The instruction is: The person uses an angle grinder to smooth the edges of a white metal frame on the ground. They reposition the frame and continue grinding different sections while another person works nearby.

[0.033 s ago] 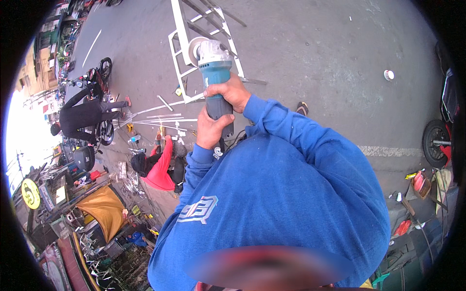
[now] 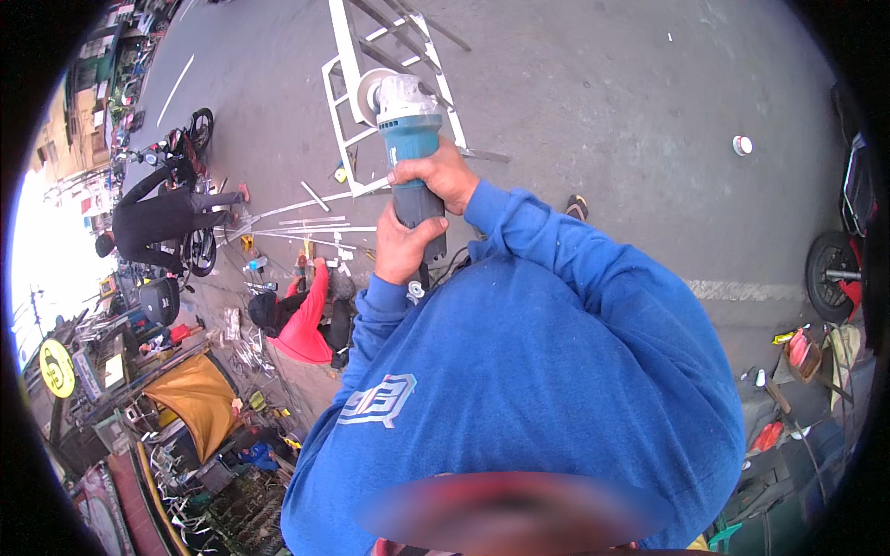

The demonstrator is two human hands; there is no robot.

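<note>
An angle grinder [image 2: 408, 139] with a teal body and a dark rear end is held out in front of me, its head pointing away. My right hand [image 2: 445, 178] wraps round the teal body, thumb across the top. Nearer to me, my left hand [image 2: 406, 246] grips the dark rear part. The pale round disc [image 2: 370, 96] sits at the left of the grinder's head. Behind and below it stands a white metal frame [image 2: 344, 42] of welded bars; whether the disc touches a bar I cannot tell. A cord trails from the grinder's rear towards my body.
A person in a red top [image 2: 306, 329] crouches at left by thin metal bars [image 2: 306, 221] on the pavement. Farther left, a person in dark clothes [image 2: 153, 222] is beside a motorcycle [image 2: 199, 250]. A white round container [image 2: 742, 145] and a motorcycle wheel [image 2: 832, 275] are at right.
</note>
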